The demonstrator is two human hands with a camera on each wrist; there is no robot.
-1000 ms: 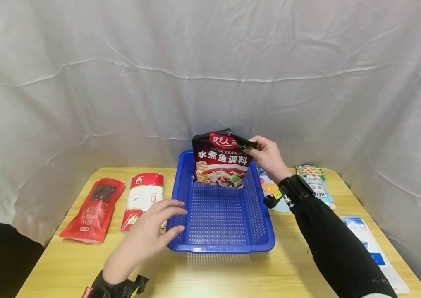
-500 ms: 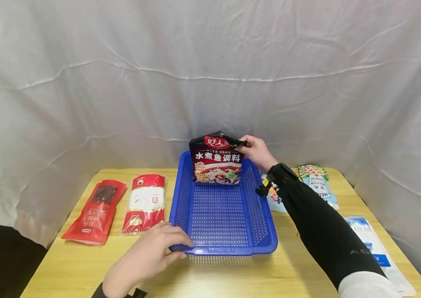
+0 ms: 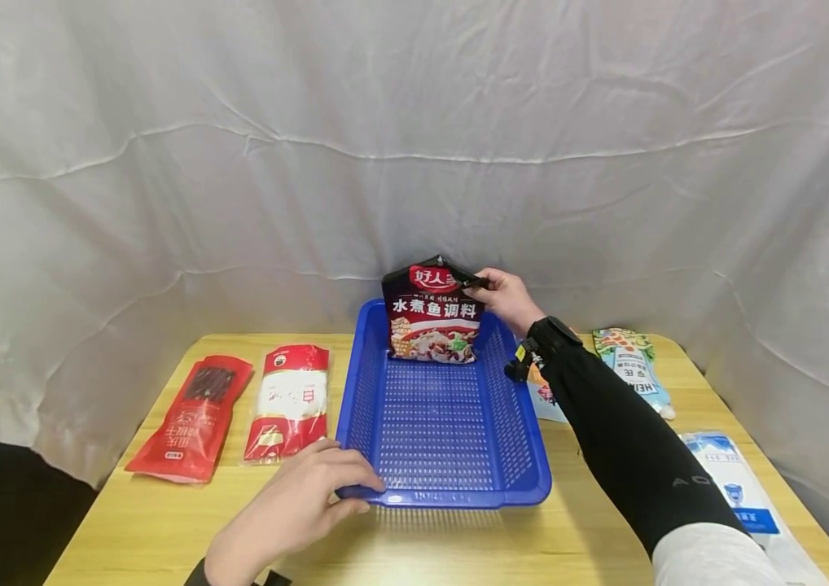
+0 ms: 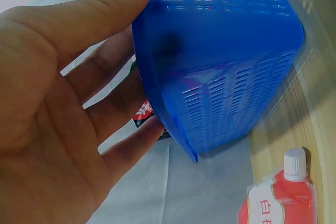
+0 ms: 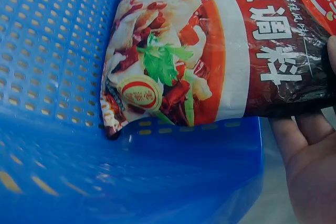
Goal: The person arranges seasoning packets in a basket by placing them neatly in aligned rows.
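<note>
seasoning packet (image 3: 435,313) in right hand's (image 3: 506,297) pinching grip, upright in blue basket (image 3: 524,480)

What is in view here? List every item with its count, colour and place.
basket: 1, blue, middle of the table.
seasoning packet: 1, dark red, upright at the basket's far end.
red packets: 2, red, left of the basket.
pouches: 3, one green and white, one blue and white, one partly hidden, right of the basket.
table: 1, light wood.
backdrop: 1, white cloth, behind.
left hand: grips the basket's near left corner.
right hand: pinches the seasoning packet's top.
</note>
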